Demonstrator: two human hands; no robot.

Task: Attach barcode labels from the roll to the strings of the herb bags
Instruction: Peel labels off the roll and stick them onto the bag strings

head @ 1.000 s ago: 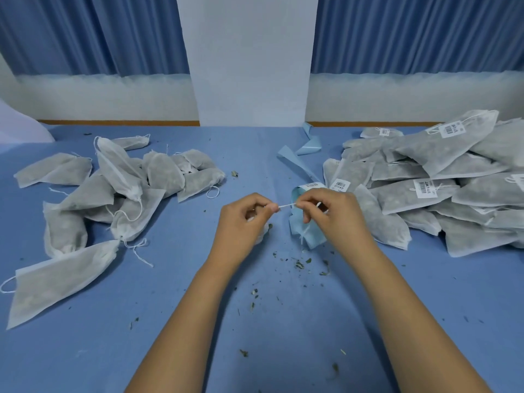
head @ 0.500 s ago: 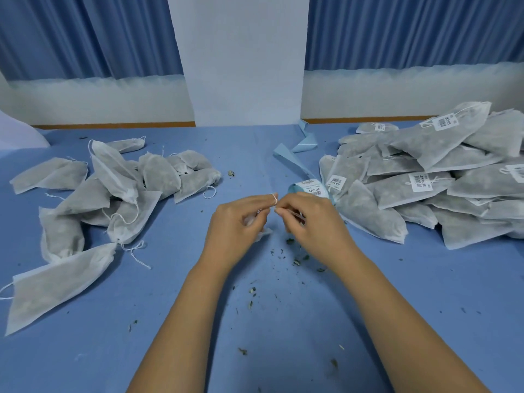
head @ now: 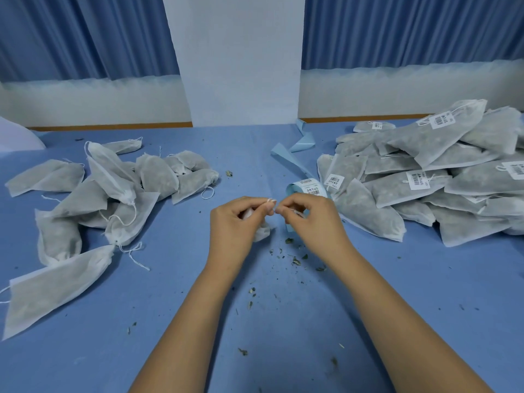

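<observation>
Both grips have drawn together since a second ago: the short run of string stretched between them then is closed up, and the fingertips now meet. From the head view, the left grip point(head: 238, 219) curls round a bunched herb bag point(head: 262, 232) just above the tabletop point(head: 85, 350) and pinches its string point(head: 270, 200). The right grip point(head: 314, 222) pinches the same spot, with any label hidden between the fingers. The label roll point(head: 307, 188) sits just behind it, with unlabelled bags point(head: 113, 194) to the left and labelled bags point(head: 425, 180) to the right. I'd judge a label is being folded over the string: keep the string in the crease, match the edges, then press flat.
</observation>
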